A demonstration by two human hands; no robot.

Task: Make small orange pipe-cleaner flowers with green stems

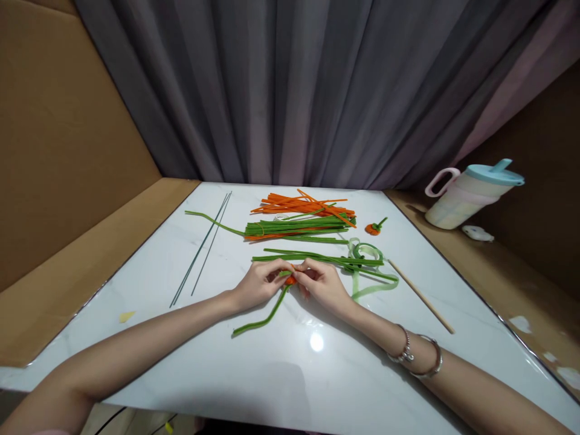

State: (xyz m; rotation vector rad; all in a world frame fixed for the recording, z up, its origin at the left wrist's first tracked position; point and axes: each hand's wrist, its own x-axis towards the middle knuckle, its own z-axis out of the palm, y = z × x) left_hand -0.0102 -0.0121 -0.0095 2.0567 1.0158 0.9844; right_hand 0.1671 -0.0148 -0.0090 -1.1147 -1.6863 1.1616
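Fingers (pixel 296 273) of both hands pinch orange piece (pixel 290 280).

Bright overhead light, glare spot on glossy table (pixel 316 342), soft shadows, sharp focus, wide-angle bend at edges

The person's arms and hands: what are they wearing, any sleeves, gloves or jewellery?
Both forearms are bare, with no gloves. The left hand shows no jewellery. The right hand has two silvery bracelets at its wrist, one beaded, one a plain bangle.
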